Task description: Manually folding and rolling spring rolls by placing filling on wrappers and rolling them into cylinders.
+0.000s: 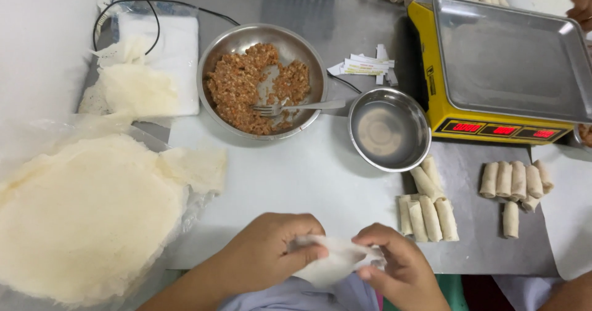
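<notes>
My left hand (265, 252) and my right hand (401, 268) are together at the near edge of the table, both gripping one thin pale wrapper sheet (333, 261) that hangs crumpled between them. Beyond the hands, a metal bowl (213, 52) holds brown minced filling (243, 86), and a fork (296, 107) rests in it. A big stack of round wrappers (86, 218) lies to the left of my left hand on clear plastic.
A small metal bowl (388, 129) of liquid sits right of the filling bowl. Finished rolls (425, 215) and more rolls (515, 184) lie at the right. A yellow scale with a steel tray (512, 58) stands at the back right. Another person's hand (579, 0) shows top right.
</notes>
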